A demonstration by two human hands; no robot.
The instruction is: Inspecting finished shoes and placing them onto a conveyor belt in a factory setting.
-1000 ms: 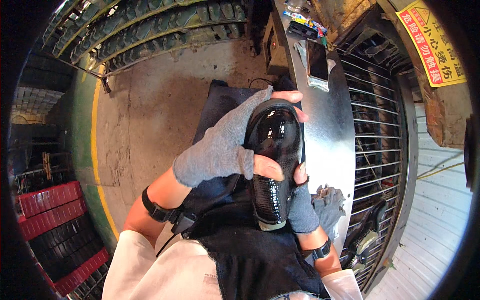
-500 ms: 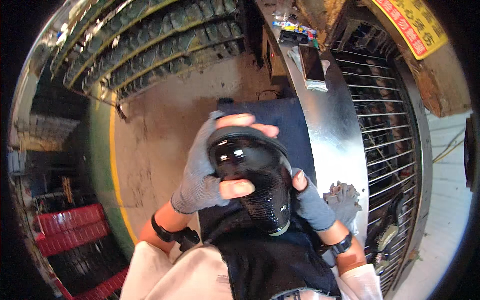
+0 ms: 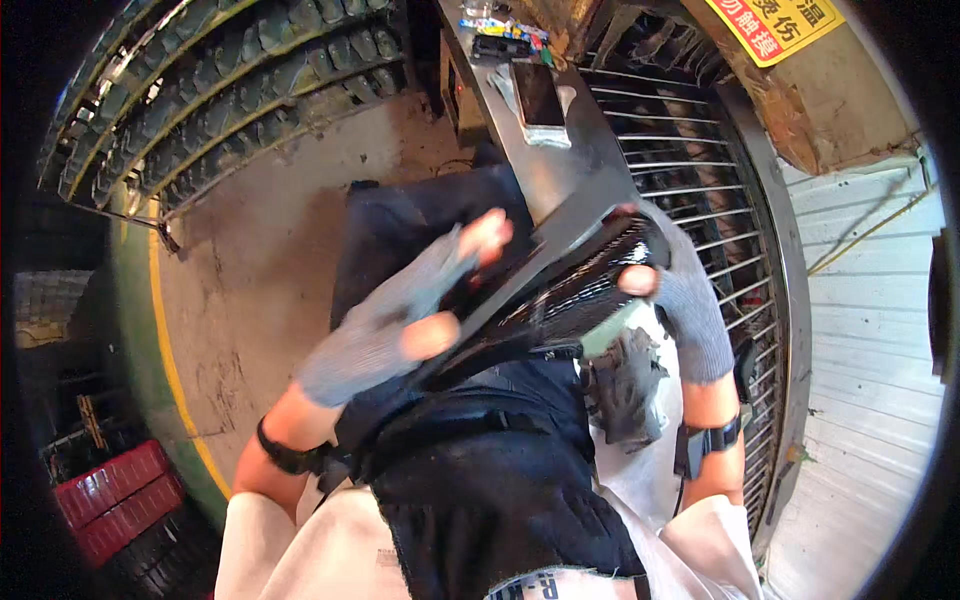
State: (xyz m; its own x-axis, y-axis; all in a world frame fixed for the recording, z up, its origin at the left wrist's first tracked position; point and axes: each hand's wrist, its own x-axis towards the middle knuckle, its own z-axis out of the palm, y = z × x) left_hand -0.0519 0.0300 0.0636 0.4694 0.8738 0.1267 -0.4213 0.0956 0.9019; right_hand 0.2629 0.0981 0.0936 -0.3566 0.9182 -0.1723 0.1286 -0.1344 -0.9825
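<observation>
A glossy black shoe (image 3: pixel 575 290) with a finely textured upper is tilted sideways in front of me. Its long dark sole edge runs from lower left to upper right, and a pale green part shows beneath. My right hand (image 3: pixel 680 300), in a grey fingerless glove, grips the shoe at its right end, thumb across the near side. Close to the sole side, my left hand (image 3: pixel 400 310) in a matching glove has thumb and fingers spread apart. Its fingertips are blurred, and I cannot tell whether they touch the shoe.
A metal bench (image 3: pixel 545 175) at right holds a phone (image 3: pixel 538 95) and a crumpled grey lump (image 3: pixel 630 385). Beyond lies a barred metal grate (image 3: pixel 690 185). Racks of dark shoes (image 3: pixel 240 70) stand at far left, red slabs (image 3: pixel 115 490) at lower left. A yellow sign (image 3: pixel 790 25) hangs top right.
The shoe has swung from upright to a sideways tilt and moved right. My left hand has let go of it, while my right hand has moved up and gripped its right end. The view has shifted right.
</observation>
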